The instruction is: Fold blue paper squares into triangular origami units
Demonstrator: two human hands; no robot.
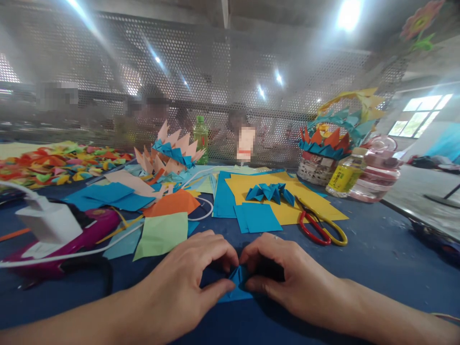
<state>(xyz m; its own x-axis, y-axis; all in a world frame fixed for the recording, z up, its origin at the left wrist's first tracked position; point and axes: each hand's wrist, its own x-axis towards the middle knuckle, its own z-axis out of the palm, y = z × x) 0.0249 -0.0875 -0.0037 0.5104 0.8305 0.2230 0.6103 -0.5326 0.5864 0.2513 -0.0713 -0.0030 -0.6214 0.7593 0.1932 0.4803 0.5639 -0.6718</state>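
A small blue sheet of origami paper, partly folded, lies on the dark blue table between my hands. My left hand pinches its left side with thumb and fingers. On the other side my right hand grips it the same way, fingertips close to those of the left. The fingers hide part of the folds. Just beyond my hands are blue paper squares, and behind them several folded blue pieces rest on yellow sheets.
Scissors with red and yellow handles lie at right. At left are a light green sheet and a white charger in a purple power strip, its cable crossing the table. Bottles and a paper basket stand back right.
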